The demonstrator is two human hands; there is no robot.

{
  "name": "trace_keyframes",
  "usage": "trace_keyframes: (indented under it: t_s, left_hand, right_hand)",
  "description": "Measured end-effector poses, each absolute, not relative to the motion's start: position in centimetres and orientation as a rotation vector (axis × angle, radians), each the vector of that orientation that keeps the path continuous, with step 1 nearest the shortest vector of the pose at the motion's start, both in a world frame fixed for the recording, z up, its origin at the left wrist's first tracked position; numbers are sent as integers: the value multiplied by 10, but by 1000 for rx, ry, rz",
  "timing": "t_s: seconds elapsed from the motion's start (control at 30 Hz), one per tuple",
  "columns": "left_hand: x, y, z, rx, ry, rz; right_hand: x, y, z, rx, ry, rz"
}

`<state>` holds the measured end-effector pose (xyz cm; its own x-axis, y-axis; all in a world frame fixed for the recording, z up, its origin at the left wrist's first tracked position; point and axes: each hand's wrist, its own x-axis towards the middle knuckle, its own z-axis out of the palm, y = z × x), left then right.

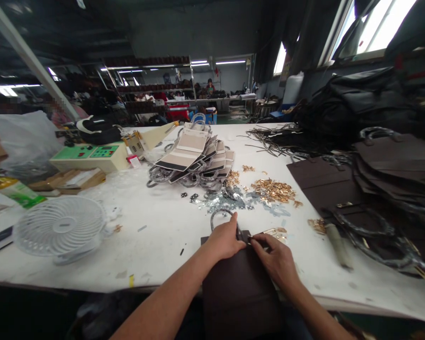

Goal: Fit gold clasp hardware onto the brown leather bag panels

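A dark brown bag panel hangs over the table's front edge toward me, with a plastic-wrapped loop handle at its top. My left hand is closed on the panel's top edge beside the handle, thumb lying on the brown surface. Close by on the right, my right hand pinches at the same edge. A small glint shows at its fingertips, too small to name. Just beyond that hand lie a few gold metal fittings. Farther off are a heap of gold fittings and scattered silver metal plates.
Beige panels with wrapped handles are piled mid-table. At left stand a white fan and a green-topped machine. More brown bag panels, a greenish cylinder and dark strips lie right. A person is far back.
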<state>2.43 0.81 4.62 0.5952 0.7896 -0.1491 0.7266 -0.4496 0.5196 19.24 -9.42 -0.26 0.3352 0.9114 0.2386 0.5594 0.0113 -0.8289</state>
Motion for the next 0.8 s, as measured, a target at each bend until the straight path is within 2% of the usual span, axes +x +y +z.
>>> trace_keyframes:
  t_s: [0.43,0.8]
  left_hand:
    - [25,-11,74,2284,1163,273]
    - [30,-32,84,2376,1120,393]
  right_hand:
    - [198,-104,1,-1491,-1490,186]
    - [193,-114,3,-1537,-1487,178]
